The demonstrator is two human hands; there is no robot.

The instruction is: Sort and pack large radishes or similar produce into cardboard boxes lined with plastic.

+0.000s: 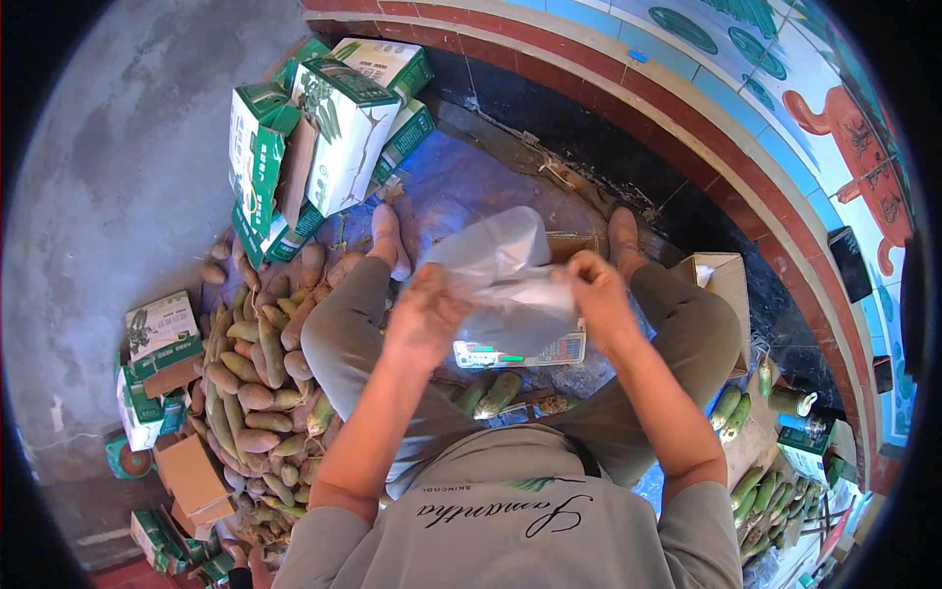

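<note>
Between my hands a see-through plastic bag (498, 257) is stretched out, partly smeared by motion. My left hand (429, 309) grips its left side with curled fingers. On the other side my right hand (601, 300) pinches the bag's edge between thumb and fingers. Beneath the bag, a white weighing scale (469, 356) with a lit green display shows between my legs; the bag hides most of its top. Closer to my body lie a few long green vegetables (500, 394). An open cardboard box (574, 242) peeks out behind the bag.
To the left spreads a large heap of brown tubers and long greenish vegetables (272, 351). Green-and-white cartons (345, 128) are piled at the far left. Another open cardboard box (728, 280) stands beyond my right knee, and more green vegetables (775, 499) lie at the lower right.
</note>
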